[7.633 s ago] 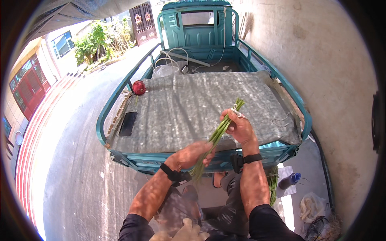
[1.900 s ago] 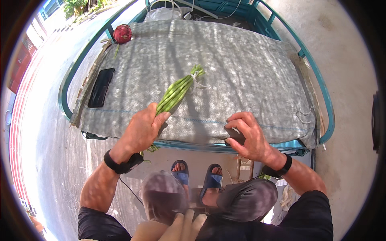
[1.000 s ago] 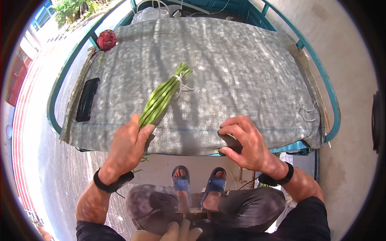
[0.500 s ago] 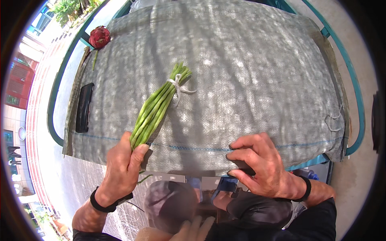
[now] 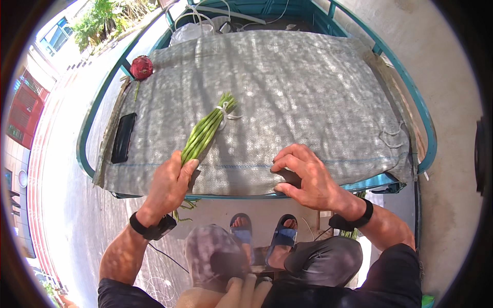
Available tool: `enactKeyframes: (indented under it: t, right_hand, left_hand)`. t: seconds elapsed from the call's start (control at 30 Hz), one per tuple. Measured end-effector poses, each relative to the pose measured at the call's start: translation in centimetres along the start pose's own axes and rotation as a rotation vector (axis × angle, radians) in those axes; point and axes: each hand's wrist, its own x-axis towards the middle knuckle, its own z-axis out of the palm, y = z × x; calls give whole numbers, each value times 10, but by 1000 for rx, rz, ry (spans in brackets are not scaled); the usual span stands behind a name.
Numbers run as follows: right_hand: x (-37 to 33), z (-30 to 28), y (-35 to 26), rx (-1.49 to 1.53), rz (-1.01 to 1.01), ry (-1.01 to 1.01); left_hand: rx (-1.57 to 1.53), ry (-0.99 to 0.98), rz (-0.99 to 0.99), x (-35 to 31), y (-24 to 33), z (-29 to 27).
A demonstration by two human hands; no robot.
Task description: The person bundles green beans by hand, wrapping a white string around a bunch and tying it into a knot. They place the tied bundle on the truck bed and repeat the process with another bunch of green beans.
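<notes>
Grasping one bundle of green beans [image 5: 204,132] in the left hand [image 5: 171,180], across the near edge of the woven sheet [image 5: 308,92], left of middle. Counted one white string [image 5: 224,112] tied round its far end. Keeping the right hand [image 5: 304,178] released, half-curled, over the near edge. Logged one black phone [image 5: 124,137] by the left edge, one round red object [image 5: 141,68] by the far left corner.

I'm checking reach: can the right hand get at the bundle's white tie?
Probably yes: the right hand looks empty, only grey sacking shows between it and the white tie, and the left hand grips the green bundle lower down.
</notes>
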Motion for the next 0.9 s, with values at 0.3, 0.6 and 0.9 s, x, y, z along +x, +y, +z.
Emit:
enactKeyframes:
  t: [0.3, 0.6, 0.9]
  right_hand:
    - [-4, -3, 8, 23, -61, -35]
    - [-4, -6, 10, 24, -52, -47]
    - [2, -9, 4, 121, 46, -98]
  left_hand:
    - [217, 109, 99, 1, -4, 7]
    - [242, 117, 161, 4, -5, 9]
    - [256, 102, 154, 7, -8, 7]
